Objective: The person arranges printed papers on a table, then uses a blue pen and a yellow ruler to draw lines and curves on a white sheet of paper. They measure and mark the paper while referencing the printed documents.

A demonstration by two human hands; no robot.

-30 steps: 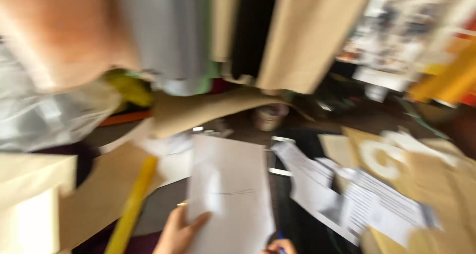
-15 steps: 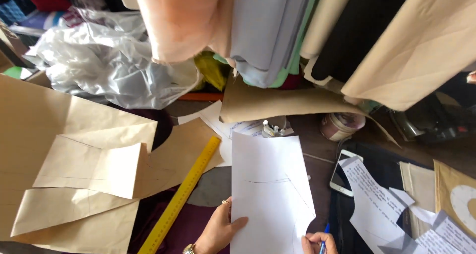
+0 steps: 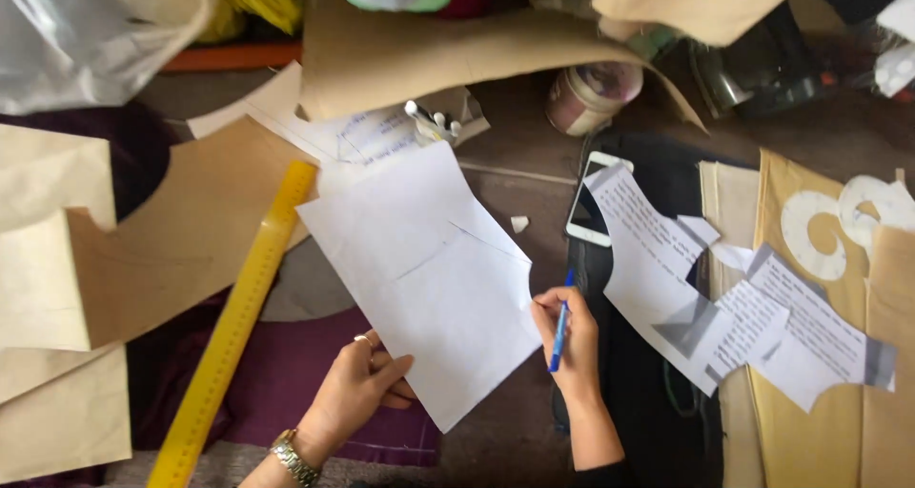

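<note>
Large tan kraft-paper pattern pieces [image 3: 124, 259] cover the left of the cluttered work surface, lying partly over a dark purple cloth [image 3: 286, 374]. A long yellow plastic ruler [image 3: 238, 321] runs diagonally across them, from beside the white sheet's upper corner down to the bottom edge of the view. At the centre lies a white paper sheet with a curved cut-out on its right edge [image 3: 429, 278], tilted, faint pencil lines crossing it. To its right, cut printed paper scraps [image 3: 667, 278] spread over a black cloth [image 3: 648, 412], and a white smartphone [image 3: 589, 212] sits partly under one scrap.

The left hand [image 3: 367, 383] — ring on a finger, metal wristwatch [image 3: 294, 457] at the wrist — lies open and flat, fingertips pressing the sheet's lower left edge. The right hand [image 3: 570, 340] is closed around a blue ballpoint pen [image 3: 560, 326], held upright just beside the sheet's curved edge. A small white paper chip [image 3: 518, 224] lies above, near the phone.
</note>
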